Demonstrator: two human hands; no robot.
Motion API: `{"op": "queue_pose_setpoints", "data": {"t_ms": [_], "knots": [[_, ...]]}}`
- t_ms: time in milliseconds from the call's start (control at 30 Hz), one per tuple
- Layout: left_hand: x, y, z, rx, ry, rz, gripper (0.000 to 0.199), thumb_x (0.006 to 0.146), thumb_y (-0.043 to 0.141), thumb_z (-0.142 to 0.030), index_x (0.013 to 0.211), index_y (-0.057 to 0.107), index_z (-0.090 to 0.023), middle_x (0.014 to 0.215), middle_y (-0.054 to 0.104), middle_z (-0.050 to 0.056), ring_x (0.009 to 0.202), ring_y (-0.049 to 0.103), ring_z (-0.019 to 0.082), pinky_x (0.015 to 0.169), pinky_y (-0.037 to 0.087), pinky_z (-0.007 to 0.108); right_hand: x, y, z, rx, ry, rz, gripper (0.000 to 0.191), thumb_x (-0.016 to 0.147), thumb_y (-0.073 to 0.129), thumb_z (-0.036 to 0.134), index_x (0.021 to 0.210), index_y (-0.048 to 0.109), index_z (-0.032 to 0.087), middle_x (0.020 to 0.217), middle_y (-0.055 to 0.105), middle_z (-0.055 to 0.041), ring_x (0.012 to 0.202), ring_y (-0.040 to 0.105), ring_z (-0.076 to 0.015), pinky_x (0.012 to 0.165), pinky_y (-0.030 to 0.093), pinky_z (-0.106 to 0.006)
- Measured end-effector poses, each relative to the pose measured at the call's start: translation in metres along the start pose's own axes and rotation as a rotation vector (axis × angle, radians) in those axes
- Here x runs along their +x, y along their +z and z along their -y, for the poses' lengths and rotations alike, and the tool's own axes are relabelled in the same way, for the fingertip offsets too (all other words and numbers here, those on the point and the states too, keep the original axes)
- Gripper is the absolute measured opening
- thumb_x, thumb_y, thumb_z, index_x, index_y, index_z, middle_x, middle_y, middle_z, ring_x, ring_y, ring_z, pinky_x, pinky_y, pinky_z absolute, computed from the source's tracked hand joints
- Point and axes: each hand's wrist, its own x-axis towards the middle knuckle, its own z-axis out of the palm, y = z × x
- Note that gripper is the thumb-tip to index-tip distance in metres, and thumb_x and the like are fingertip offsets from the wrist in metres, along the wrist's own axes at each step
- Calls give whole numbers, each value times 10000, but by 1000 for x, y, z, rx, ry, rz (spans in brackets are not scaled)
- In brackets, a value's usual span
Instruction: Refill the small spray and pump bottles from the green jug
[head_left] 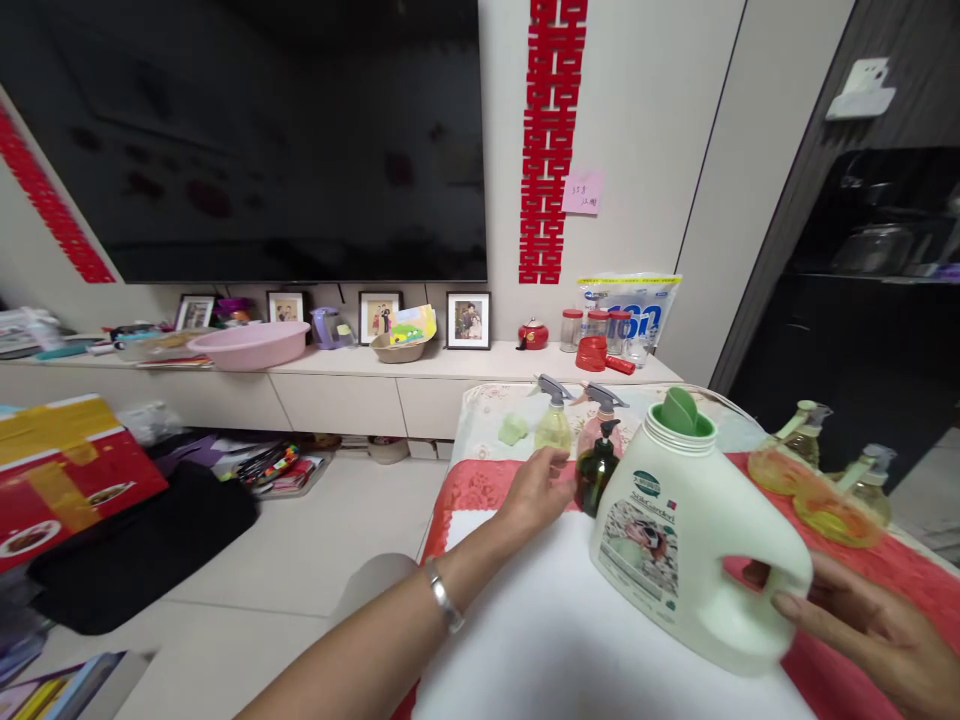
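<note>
A large pale green detergent jug point(712, 560) with a floral label stands uncapped on the white sheet point(517, 620); a green spout shows in its neck. My right hand point(870, 610) is closed around its handle, thumb in front and a fingertip showing through the opening. Beside the jug is a dark green pump bottle point(598, 470) with a black pump top. My left hand point(536, 490), wearing a silver bracelet, is just left of this bottle with fingers bent and apart, holding nothing. Behind are a yellow spray bottle point(553, 425) and a pink spray bottle point(601, 428), partly hidden.
A light green crumpled item point(513, 430) lies left of the sprayers. At the right, two clear bottles point(851, 500) stand on the red cloth point(476, 488). A low cabinet point(341, 395) against the wall bears a pink basin point(251, 345), photo frames and red-lidded jars.
</note>
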Motion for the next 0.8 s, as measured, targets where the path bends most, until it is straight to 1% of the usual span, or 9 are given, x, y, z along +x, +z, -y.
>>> {"op": "queue_pose_setpoints", "data": {"t_ms": [100,200,333,433,533,633,733,800], "knots": [[32,23,-12,-19,28,-32,428,772,666,-244,1185,632,-135,1253,656,160,1144,612,282,965,473,382,3,-5,-7,-12,-25,79,500,479,863,540,912,809,296,1102,681,-107,996,664,-383,768,625,-388],[55,44,-16,-40,42,-58,428,755,710,-255,1161,644,-135,1226,668,156,1147,605,286,994,455,396,5,-8,-9,-10,-64,162,502,541,866,494,998,799,295,1103,683,-103,966,678,-358,781,620,-376],[69,63,-8,-79,47,-46,356,727,754,-253,1068,688,-175,1052,734,81,1013,649,246,924,491,356,5,-11,-11,0,-89,198,510,576,859,488,1036,794,280,1096,684,-113,959,681,-354,783,614,-379],[70,67,1,-114,75,-31,291,739,746,-264,1018,705,-190,962,748,36,956,660,225,885,503,330,7,-16,-14,-3,-83,256,517,616,860,447,1102,776,290,1157,666,-103,1034,661,-350,847,598,-377],[64,62,5,-144,116,-40,233,767,700,-241,995,705,-191,975,748,29,953,661,215,873,501,315,7,-17,-16,7,-81,291,526,671,841,434,1170,749,294,1222,640,-97,1089,641,-341,891,585,-371],[54,46,6,-165,138,-87,209,777,656,-200,982,695,-196,989,741,28,957,659,205,878,495,305,5,-12,-15,11,-100,268,496,690,824,476,1137,763,273,1201,649,-106,1052,656,-337,857,600,-360],[39,20,5,-180,129,-162,227,778,647,-213,1003,678,-200,1013,731,38,985,656,212,918,485,321,5,-7,-17,5,-137,250,489,711,806,502,1132,762,255,1173,659,-112,1012,672,-323,829,611,-340],[24,-2,5,-201,118,-203,249,781,648,-227,1027,669,-198,1053,728,54,1029,655,227,953,477,343,5,-10,-22,-20,-185,147,508,717,794,530,1125,761,230,1168,660,-120,1004,674,-324,799,619,-322]]}}
